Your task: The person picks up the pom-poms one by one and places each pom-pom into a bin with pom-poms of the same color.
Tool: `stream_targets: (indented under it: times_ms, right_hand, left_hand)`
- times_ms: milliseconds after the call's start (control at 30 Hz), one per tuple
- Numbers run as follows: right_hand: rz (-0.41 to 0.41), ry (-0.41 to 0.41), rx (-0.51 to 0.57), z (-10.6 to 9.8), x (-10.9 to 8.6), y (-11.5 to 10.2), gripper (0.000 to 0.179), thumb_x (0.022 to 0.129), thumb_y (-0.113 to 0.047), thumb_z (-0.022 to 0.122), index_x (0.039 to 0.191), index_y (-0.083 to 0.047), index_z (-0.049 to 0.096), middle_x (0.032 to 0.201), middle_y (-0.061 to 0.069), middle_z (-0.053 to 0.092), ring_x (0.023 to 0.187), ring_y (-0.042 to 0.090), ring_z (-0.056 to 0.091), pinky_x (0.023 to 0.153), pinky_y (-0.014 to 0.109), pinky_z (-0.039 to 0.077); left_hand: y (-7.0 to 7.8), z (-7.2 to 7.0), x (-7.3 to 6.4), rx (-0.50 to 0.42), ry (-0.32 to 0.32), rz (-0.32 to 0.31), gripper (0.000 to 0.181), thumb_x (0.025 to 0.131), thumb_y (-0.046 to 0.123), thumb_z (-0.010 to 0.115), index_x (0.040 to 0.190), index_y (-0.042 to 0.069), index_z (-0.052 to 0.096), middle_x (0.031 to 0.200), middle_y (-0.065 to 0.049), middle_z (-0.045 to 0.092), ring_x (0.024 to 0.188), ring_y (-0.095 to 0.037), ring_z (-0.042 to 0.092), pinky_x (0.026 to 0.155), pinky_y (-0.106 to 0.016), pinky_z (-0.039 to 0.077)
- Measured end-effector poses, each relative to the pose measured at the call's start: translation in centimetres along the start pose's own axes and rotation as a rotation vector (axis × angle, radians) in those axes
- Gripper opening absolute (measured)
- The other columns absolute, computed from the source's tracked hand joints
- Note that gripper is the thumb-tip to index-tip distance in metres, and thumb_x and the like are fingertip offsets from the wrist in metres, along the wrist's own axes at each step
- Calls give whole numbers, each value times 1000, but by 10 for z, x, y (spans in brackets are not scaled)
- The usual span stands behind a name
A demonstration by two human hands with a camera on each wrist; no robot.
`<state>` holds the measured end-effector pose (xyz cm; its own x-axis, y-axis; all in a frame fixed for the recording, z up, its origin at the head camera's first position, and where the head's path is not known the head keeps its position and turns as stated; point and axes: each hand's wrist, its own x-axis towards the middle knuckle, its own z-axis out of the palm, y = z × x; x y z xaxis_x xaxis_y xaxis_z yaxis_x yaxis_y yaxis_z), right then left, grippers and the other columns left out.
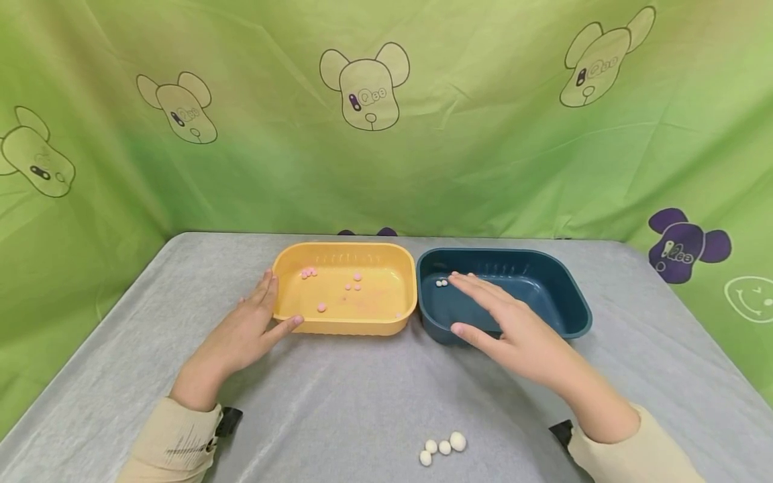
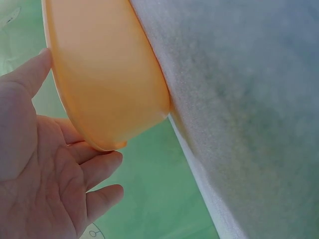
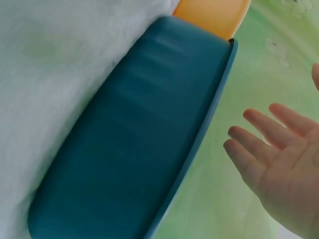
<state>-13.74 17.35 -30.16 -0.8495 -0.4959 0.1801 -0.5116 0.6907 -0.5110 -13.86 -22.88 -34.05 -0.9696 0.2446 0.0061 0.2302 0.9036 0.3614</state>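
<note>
My left hand (image 1: 244,329) is at the left end of a yellow plastic basin (image 1: 347,327). Its fingers lie loosely along the outside, and the thumb touches the front rim. In the left wrist view, that hand (image 2: 55,159) meets the basin's edge (image 2: 107,74) at a corner, palm showing. Several small pink balls (image 1: 322,307) lie inside the yellow basin. Over a dark blue basin (image 1: 576,315) hovers my right hand (image 1: 513,329), fingers extended and holding nothing. Two small white balls (image 1: 441,283) sit in the blue basin near its left side, close to the fingertips.
Several white balls (image 1: 445,447) of differing sizes lie on the grey cloth-covered table (image 1: 338,402) near its front. Both basins stand side by side, almost touching. A green curtain (image 1: 374,181) with cartoon heads hangs behind and at both sides.
</note>
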Motion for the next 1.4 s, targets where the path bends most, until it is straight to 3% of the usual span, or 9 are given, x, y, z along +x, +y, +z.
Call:
stream_targets:
  times_ms: [200, 433, 667, 867, 1033, 1400]
  right_hand:
    - [28, 61, 26, -12, -17, 6, 67, 98, -33, 64, 156, -33, 31, 162, -2, 33, 153, 27, 24, 111, 70, 28]
    - [38, 119, 55, -22, -33, 21, 71, 97, -25, 66, 156, -33, 30, 165, -2, 28, 153, 6, 13, 109, 77, 22]
    - [91, 132, 66, -30, -41, 43, 73, 96, -23, 66, 157, -32, 28, 168, -2, 16, 157, 18, 4, 114, 77, 7]
    - [115, 104, 86, -38, -47, 71, 73, 98, -21, 62, 160, -22, 22, 168, 10, 9, 155, 36, -5, 116, 73, -5]
    - [193, 79, 73, -44, -50, 87, 76, 99, -26, 60, 161, -19, 16, 169, 11, 2, 154, 35, -12, 117, 70, -8]
    - [225, 31, 1, -46, -53, 111, 82, 100, -29, 59, 161, -9, 7, 168, 15, -5, 151, 38, -21, 115, 71, -12]
  left_hand:
    - [-1, 2, 3, -2, -12, 0, 92, 101, 57, 44, 153, -13, 14, 163, -28, 8, 151, -44, 17, 118, -65, 23]
    - [1, 2, 3, -6, -13, 7, 92, 101, 57, 44, 152, -14, 14, 163, -29, 8, 150, -45, 17, 118, -65, 22]
    - [2, 1, 2, -3, -19, -3, 92, 101, 57, 43, 153, -13, 13, 164, -27, 6, 151, -43, 16, 119, -64, 22]
    - [1, 1, 3, -4, -21, -2, 92, 102, 57, 42, 153, -12, 12, 164, -26, 6, 151, -43, 15, 119, -64, 21]
    - [1, 2, 3, -4, -19, 1, 91, 102, 56, 42, 153, -12, 13, 164, -26, 6, 151, -43, 15, 119, -64, 21]
    - [1, 0, 1, 2, -14, -4, 91, 102, 56, 43, 153, -13, 13, 163, -28, 7, 151, -44, 16, 118, -65, 22]
